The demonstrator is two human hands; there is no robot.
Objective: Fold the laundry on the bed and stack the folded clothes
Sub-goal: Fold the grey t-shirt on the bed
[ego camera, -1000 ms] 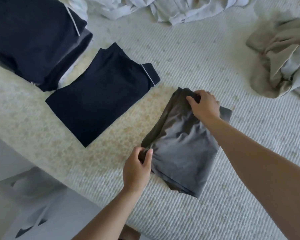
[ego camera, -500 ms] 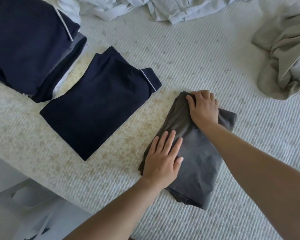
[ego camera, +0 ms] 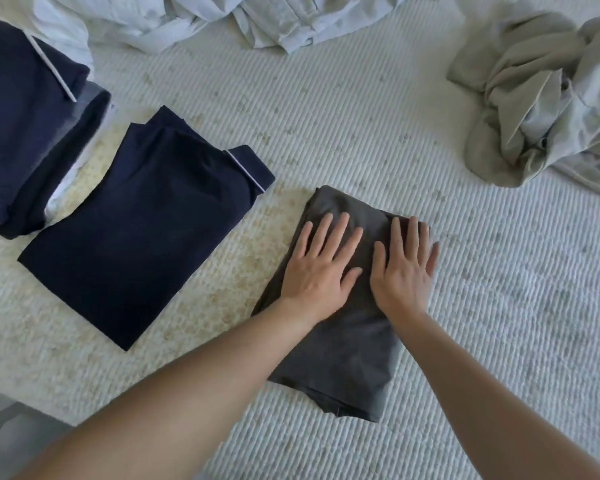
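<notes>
Your left hand (ego camera: 321, 263) and right hand (ego camera: 404, 268) press flat, fingers spread wide, on the folded grey garment (ego camera: 340, 341), just right of the folded navy garment (ego camera: 142, 233). Soft, light, floppy, I'd say: lift it by scooping under both side edges.

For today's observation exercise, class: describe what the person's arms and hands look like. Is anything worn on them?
Both forearms are bare as far as the picture shows: no sleeves or cuffs. The left hand and right hand wear no gloves, and no rings, watch or bracelets show. The fingernails look short and unpainted.
</notes>
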